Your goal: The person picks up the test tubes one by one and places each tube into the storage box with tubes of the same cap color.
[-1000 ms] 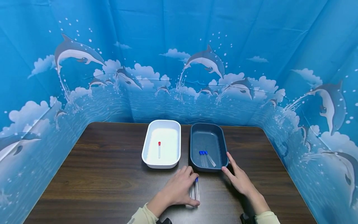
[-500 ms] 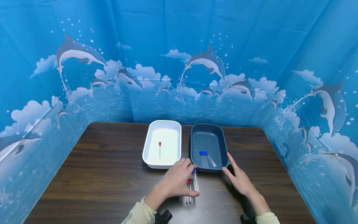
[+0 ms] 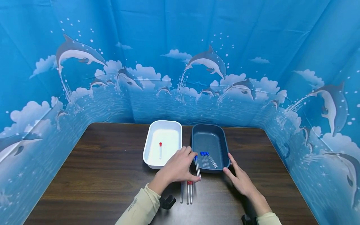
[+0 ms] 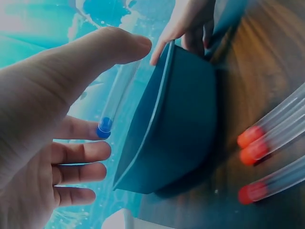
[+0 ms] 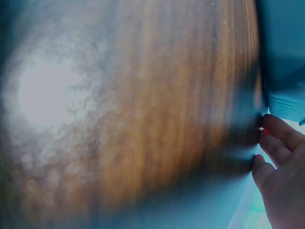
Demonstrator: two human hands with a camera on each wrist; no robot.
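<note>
While one blue-capped tube [image 3: 197,166] is pinched between the thumb and fingertips of the left hand [image 3: 177,168], it is held lifted just above the near left corner of the dark blue tray [image 3: 223,147], cap end away from the person. From the left wrist view the same tube [image 4: 114,102] is seen running from the thumb tip to the index finger, its blue cap against that finger.

Three more blue-capped tubes [image 3: 206,158] are counted lying side by side inside the dark blue tray. One red-capped tube [image 3: 160,150] is seen alone in the white tray [image 3: 150,139], which stands just beside the blue one.

On the wooden table [image 3: 98,175], near the left wrist, three red-capped tubes [image 3: 187,191] are laid roughly parallel; in the head view only two red caps can be made out, the third being hidden by the hand, but all three [image 4: 259,162] are shown in the left wrist view.

The right hand [image 3: 239,178] is held with straight, relaxed fingers, grasping nothing, its fingertips set against the near right corner of the dark blue tray.
</note>
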